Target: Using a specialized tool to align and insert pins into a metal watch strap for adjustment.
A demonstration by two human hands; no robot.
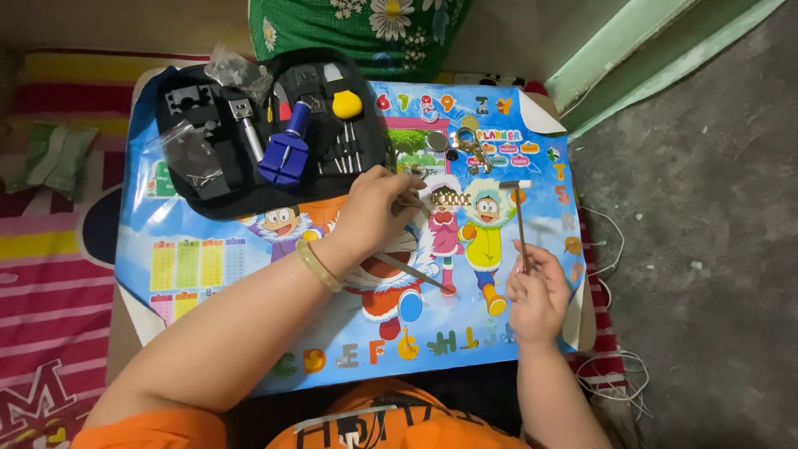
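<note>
On my left the black tool kit case lay unzipped on the cartoon table mat, with the blue watch-band link remover and yellow-handled tool sitting in their slots, so I judged the setup done. My left hand was pinched around a thin tool, pressing at the metal watch band lying mid-mat, with tweezers resting beneath my wrist. My right hand gripped the small hammer upright, its head hovering just beside the band, the tapping work apparently unfinished.
</note>
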